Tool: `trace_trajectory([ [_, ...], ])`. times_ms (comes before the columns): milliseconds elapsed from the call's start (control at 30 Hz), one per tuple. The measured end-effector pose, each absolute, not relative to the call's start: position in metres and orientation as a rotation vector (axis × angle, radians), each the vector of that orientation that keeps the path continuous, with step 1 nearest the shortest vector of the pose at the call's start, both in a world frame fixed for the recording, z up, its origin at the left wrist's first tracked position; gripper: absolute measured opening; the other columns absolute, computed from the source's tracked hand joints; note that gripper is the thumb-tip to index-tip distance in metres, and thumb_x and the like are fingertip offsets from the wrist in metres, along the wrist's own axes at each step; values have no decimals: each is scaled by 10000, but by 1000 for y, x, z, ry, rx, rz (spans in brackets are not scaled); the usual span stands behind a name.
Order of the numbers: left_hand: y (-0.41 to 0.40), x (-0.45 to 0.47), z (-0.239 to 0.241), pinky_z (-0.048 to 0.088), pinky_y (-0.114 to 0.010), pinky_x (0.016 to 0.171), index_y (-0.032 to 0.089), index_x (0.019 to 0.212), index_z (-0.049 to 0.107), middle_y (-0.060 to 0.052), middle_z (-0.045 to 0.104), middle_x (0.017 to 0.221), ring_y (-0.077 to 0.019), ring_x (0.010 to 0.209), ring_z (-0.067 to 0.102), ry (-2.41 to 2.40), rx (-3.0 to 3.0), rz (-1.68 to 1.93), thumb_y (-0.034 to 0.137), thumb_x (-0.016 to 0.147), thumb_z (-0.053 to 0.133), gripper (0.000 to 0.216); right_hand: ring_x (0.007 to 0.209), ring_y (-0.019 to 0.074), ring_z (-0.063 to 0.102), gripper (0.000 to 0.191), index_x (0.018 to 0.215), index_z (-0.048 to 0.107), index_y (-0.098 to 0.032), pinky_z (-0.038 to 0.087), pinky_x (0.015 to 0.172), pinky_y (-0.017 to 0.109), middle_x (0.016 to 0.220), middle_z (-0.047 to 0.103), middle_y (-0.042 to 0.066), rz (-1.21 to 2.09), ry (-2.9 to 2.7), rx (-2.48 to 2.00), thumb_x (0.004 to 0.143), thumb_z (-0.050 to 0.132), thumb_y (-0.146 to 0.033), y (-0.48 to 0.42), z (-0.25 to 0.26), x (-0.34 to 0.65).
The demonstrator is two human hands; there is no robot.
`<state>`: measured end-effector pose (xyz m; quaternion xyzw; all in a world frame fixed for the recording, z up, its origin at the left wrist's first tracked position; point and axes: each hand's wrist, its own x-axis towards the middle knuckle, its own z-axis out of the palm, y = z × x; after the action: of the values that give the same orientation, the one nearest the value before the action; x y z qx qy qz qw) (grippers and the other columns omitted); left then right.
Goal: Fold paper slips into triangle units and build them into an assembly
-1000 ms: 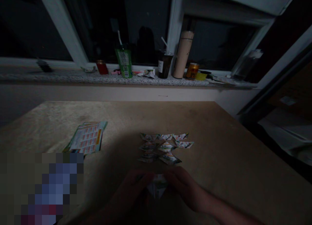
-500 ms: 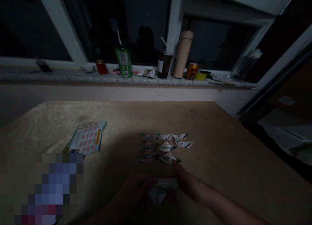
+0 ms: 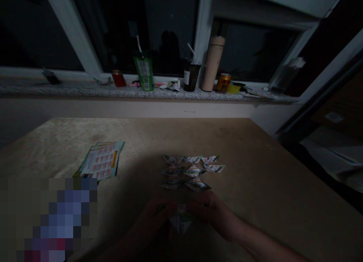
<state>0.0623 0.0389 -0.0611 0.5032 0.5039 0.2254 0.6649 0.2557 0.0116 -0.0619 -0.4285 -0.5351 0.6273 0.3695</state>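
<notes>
Between my two hands is a partly folded piece of printed paper (image 3: 181, 221), its lower end tapering to a point. My left hand (image 3: 157, 214) grips its left side, with the thumb lying on top. On the other side my right hand (image 3: 211, 211) pinches the upper right edge. Both hands are in dim light and their lower fingers are mostly hidden. Just beyond them, several folded paper boats (image 3: 194, 171) stand in loose rows on the table (image 3: 241, 148). The nearest one lies close above my right hand.
A stack of printed sheets (image 3: 100, 160) lies on the left of the table. Along the windowsill (image 3: 167, 93) stand a green cup (image 3: 144, 73), a dark cup (image 3: 191, 76), a tall pink flask (image 3: 213, 63), a gold can (image 3: 223, 83) and a red jar (image 3: 118, 78). A blurred-out patch covers the lower left.
My right hand has moved left and down, from beside the paper with its thumb raised, to pinch the paper's upper edge close to my left thumb.
</notes>
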Motion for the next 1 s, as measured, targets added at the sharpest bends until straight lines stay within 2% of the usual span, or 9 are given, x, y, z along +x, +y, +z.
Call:
trace_trajectory([
  [67, 39, 62, -61, 371, -223, 443, 169, 732, 639, 38, 585, 481, -136, 434, 493, 1115, 1115, 545, 660, 552, 715, 529, 477, 62, 189, 525, 512, 392, -172, 136, 433, 220, 512, 252, -67, 1596, -1360, -1086, 811, 562, -568, 10, -64, 253],
  [167, 41, 65, -57, 446, -252, 575, 171, 712, 671, 1, 675, 630, -188, 612, 585, 1043, 1120, 580, 552, 514, 799, 448, 455, 60, 168, 532, 512, 395, -176, 122, 417, 221, 493, 236, -70, 1534, -1380, -1105, 839, 509, -580, 8, -66, 249],
  [267, 43, 68, -52, 466, -284, 684, 182, 761, 693, -11, 712, 750, -228, 752, 616, 994, 1117, 606, 510, 594, 776, 378, 472, 70, 184, 531, 526, 398, -178, 129, 422, 223, 515, 247, -61, 1458, -1436, -1134, 851, 475, -590, 9, -64, 247],
  [433, 46, 66, -56, 464, -285, 699, 193, 831, 700, -18, 720, 815, -235, 808, 625, 966, 1213, 574, 493, 713, 688, 323, 533, 93, 250, 496, 594, 432, -178, 209, 473, 231, 577, 318, -40, 1351, -1410, -1160, 876, 427, -586, 11, -54, 251],
  [533, 45, 64, -59, 451, -267, 604, 166, 778, 687, -30, 703, 733, -205, 668, 617, 1075, 1251, 520, 518, 739, 643, 357, 557, 101, 281, 440, 639, 470, -173, 248, 498, 232, 602, 348, -34, 1349, -1488, -1140, 908, 420, -518, 10, -51, 255],
  [600, 45, 64, -59, 407, -243, 502, 159, 753, 657, -11, 660, 629, -157, 511, 552, 1097, 1214, 490, 560, 745, 615, 403, 595, 110, 327, 386, 686, 505, -167, 279, 526, 232, 639, 395, -23, 1344, -1588, -1123, 932, 415, -451, 10, -50, 257],
  [667, 45, 66, -58, 356, -217, 452, 165, 751, 626, 19, 609, 562, -121, 440, 480, 1073, 1159, 500, 587, 736, 614, 423, 629, 116, 358, 340, 729, 532, -165, 299, 551, 231, 677, 437, -15, 1321, -1680, -1126, 949, 406, -392, 10, -51, 258],
  [833, 45, 68, -58, 288, -184, 443, 169, 710, 579, 76, 476, 509, -89, 456, 371, 1034, 1046, 589, 627, 653, 692, 475, 631, 112, 382, 283, 747, 551, -163, 322, 569, 225, 685, 463, -18, 1253, -1808, -1105, 943, 432, -329, 9, -54, 255],
  [1000, 41, 68, -62, 337, -184, 508, 162, 812, 626, 55, 529, 638, -104, 553, 414, 1013, 1025, 605, 614, 670, 704, 480, 577, 94, 324, 302, 642, 464, -163, 265, 498, 209, 628, 386, -35, 1196, -1798, -1106, 912, 459, -299, 6, -59, 250],
])
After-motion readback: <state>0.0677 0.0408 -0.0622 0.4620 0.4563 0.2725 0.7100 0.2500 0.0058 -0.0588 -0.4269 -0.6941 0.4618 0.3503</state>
